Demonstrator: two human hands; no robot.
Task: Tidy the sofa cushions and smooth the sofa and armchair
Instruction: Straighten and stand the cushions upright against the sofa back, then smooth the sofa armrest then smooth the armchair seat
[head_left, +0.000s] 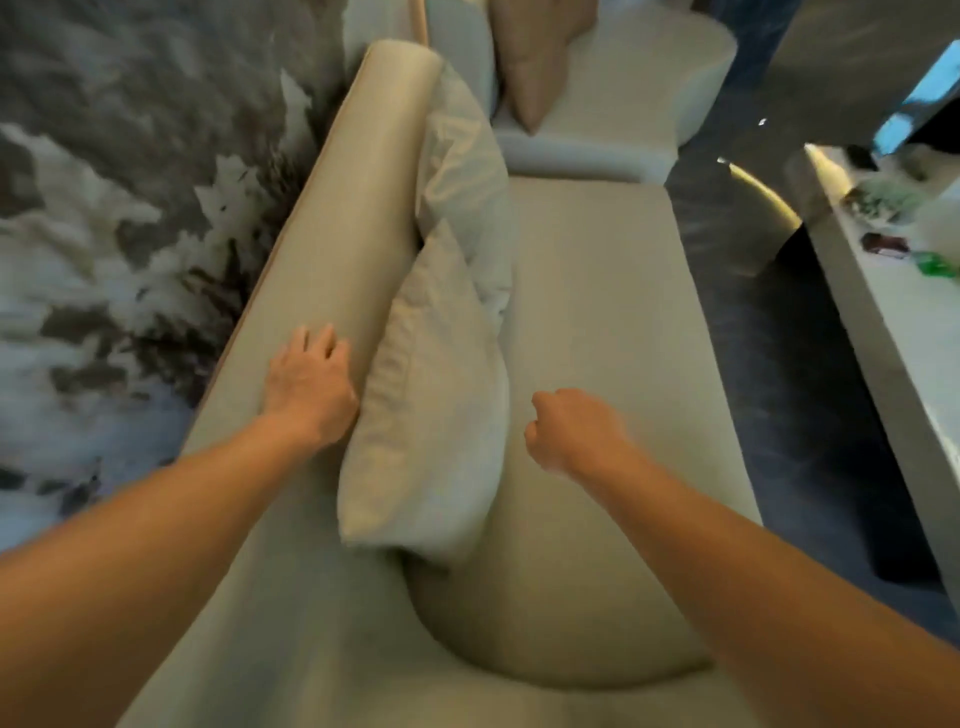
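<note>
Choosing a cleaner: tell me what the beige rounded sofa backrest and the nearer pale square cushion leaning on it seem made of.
Beige rounded sofa backrest: probably leather or imitation, smooth with a soft sheen. Nearer pale square cushion: likely woven fabric, matte and creased.

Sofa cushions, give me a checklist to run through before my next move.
1. Left hand free: ok, it rests open on the sofa back.
2. Right hand free: ok, curled, holding nothing.
3. Near cushion leaning on the sofa back: ok.
4. Far cushion neat: not ok, creased and slumped.
5. Seat smooth: cannot tell, the picture is blurred.
</note>
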